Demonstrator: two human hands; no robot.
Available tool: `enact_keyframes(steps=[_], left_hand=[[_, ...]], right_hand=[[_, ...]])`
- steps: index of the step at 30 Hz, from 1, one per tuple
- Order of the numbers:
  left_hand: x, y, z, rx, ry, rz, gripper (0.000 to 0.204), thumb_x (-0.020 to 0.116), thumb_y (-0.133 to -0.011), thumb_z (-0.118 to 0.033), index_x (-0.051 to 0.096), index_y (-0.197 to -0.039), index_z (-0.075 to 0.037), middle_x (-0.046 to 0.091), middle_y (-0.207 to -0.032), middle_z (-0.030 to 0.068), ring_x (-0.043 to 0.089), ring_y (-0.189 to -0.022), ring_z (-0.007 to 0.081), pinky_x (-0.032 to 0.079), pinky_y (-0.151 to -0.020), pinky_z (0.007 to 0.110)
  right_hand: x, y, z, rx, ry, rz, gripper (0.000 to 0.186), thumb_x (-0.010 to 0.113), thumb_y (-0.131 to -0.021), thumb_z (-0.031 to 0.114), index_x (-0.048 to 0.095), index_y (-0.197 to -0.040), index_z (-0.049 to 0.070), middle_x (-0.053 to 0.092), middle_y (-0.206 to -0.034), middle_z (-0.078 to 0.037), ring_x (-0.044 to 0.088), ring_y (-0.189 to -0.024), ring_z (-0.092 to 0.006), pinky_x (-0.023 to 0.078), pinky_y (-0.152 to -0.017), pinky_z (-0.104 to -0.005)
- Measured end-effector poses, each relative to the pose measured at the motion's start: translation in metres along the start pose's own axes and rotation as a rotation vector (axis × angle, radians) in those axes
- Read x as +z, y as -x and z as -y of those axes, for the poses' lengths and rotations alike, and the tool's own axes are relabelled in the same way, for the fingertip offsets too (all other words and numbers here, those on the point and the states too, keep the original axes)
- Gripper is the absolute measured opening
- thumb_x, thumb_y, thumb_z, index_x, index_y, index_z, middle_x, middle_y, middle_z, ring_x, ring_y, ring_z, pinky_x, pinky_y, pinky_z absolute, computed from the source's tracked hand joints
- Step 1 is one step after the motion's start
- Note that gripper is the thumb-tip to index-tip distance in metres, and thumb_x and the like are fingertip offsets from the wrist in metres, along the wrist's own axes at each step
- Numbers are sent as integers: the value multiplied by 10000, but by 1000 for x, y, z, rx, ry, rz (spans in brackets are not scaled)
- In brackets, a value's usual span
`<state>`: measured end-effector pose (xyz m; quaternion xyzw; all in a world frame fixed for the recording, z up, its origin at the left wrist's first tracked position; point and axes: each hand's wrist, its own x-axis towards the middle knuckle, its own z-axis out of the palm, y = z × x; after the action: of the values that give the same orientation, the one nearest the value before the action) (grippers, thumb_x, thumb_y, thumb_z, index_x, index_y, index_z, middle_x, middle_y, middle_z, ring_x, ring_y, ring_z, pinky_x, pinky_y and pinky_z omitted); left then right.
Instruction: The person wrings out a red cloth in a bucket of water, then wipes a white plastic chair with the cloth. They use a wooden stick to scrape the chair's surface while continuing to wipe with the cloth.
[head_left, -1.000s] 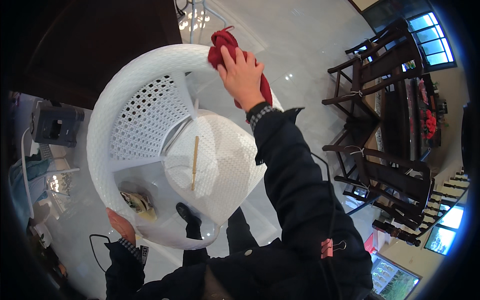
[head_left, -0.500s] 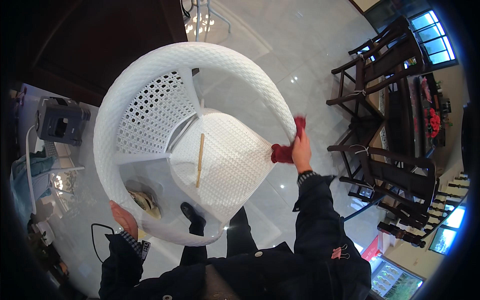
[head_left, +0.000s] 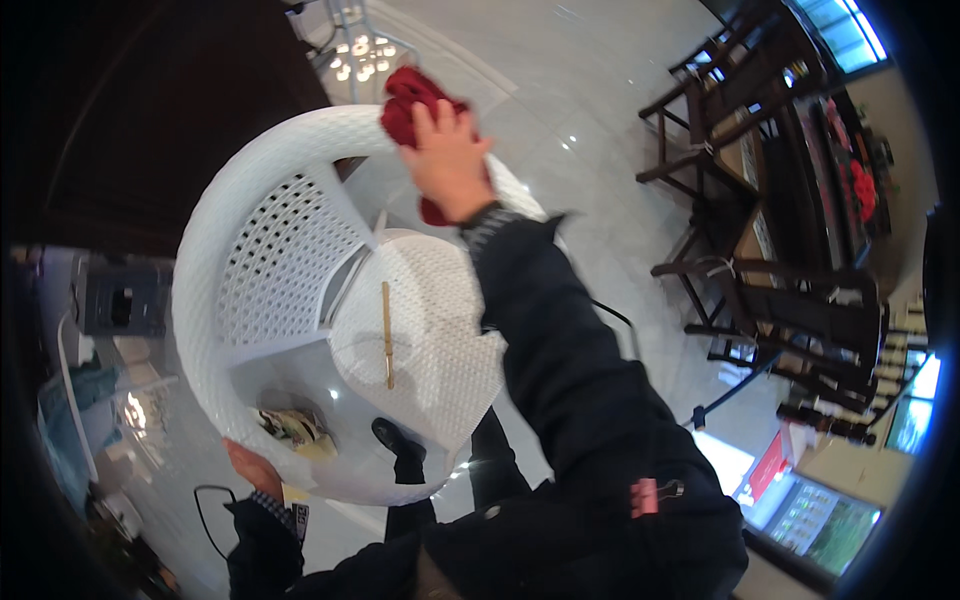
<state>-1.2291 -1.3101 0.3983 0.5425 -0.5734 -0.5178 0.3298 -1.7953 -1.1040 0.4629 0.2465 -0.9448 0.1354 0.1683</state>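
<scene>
A white woven-plastic armchair [head_left: 207, 250] with a wide curved rim stands before me. My right hand [head_left: 450, 165] presses a dark red cloth [head_left: 408, 92] onto the far part of that rim, with the arm reaching across the seat. At the near left, my left hand [head_left: 253, 468] grips the rim from outside; its fingertips are partly hidden. On the woven seat lies a thin tan stick [head_left: 387, 335], perhaps a brush handle. Part of the rim on the right is covered by my right arm.
A dark wooden surface [head_left: 160, 110] borders the armchair at the upper left. Dark wooden chairs [head_left: 800, 300] line the right side. A grey stool [head_left: 122, 300] and light blue fabric [head_left: 80, 405] are at the left. Something tan and dark [head_left: 297, 430] lies on the floor beneath the armchair.
My right hand has carried the red cloth from the right end of the rim round to its far side. My left hand keeps its place on the near left rim.
</scene>
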Motion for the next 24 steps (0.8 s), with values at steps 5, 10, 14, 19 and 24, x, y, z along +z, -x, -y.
enact_keyframes(steps=[5,10,14,19,24], left_hand=[[12,9,-26,-56,-235,3,674,334,-1070,-481,477,-1346,117,563,-1299,209,554,-1159,291,429,-1034,371],[22,13,-33,-9,-353,-157,740,340,-1059,-501,370,-1434,137,466,-1429,275,501,-1268,353,389,-1090,369],[5,0,-17,53,-490,-160,733,330,-1064,-493,348,-1453,128,453,-1449,279,490,-1288,351,374,-1103,364],[-11,-10,-4,74,-550,-96,714,308,-1071,-493,389,-1439,113,458,-1455,264,505,-1261,341,383,-1087,371],[-11,-9,-2,29,-503,-181,773,304,-1054,-560,487,-1357,128,601,-1277,244,568,-1153,327,411,-1048,333]], right_hand=[[24,22,-32,1,-49,-99,663,678,-829,495,538,-1348,108,572,-1266,-105,533,-1051,-309,427,-810,-495],[12,74,-87,155,-133,-143,542,685,-834,422,574,-1220,59,604,-1060,-100,568,-956,-300,433,-772,-478],[23,154,-154,381,-205,-142,344,629,-894,361,612,-1009,37,627,-896,-154,598,-838,-361,454,-734,-503],[74,269,-228,965,-427,-79,478,402,-1040,390,642,-923,-7,657,-964,-256,602,-934,-461,459,-815,-521],[126,310,-266,1111,-920,-136,576,359,-1041,454,643,-1183,-26,667,-1154,-258,611,-1089,-388,457,-942,-434]])
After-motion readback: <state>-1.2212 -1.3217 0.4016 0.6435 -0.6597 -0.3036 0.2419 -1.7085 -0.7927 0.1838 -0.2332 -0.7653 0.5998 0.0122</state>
